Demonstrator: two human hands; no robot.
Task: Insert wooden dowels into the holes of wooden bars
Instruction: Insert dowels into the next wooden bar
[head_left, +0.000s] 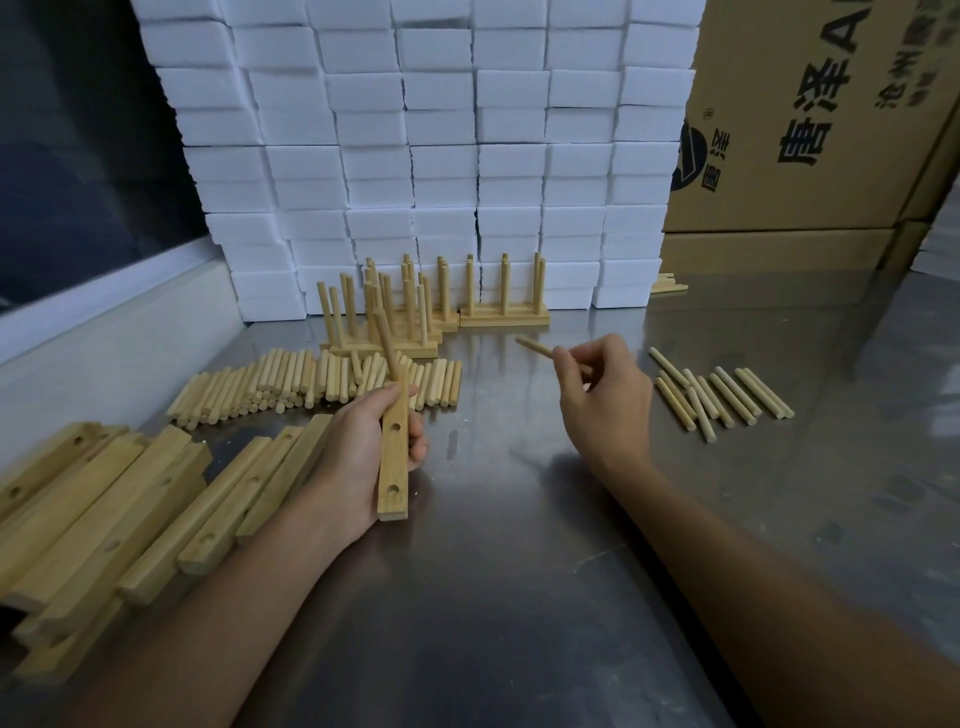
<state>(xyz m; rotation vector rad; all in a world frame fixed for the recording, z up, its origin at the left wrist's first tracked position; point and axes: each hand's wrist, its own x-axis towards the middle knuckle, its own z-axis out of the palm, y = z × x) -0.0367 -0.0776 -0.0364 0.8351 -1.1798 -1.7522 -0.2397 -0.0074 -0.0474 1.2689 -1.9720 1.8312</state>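
Left hand (371, 447) wraps a wooden bar (394, 457) above the steel worktop (519, 571), grip curled round its middle, thumb at the bar's top end. Bar points toward 12 o'clock; two empty holes face the camera, one dowel (385, 343) stands in the far hole, leaning slightly toward 11. Right hand (605, 397), at 3 o'clock from the bar and apart from it, pinches a loose dowel (535, 347) between fingertips; dowel tip points to 10 o'clock. Dowel pile (311, 387) lies on the worktop at 11 o'clock from the left hand. Smaller row of dowels (722, 395) lies at 3 o'clock from the right hand. Stack of drilled bars (119, 509) at 9 o'clock. Finished racks (441, 306) stand at 12 o'clock against white foam blocks (441, 156). Cardboard box (810, 114) at 2 o'clock.
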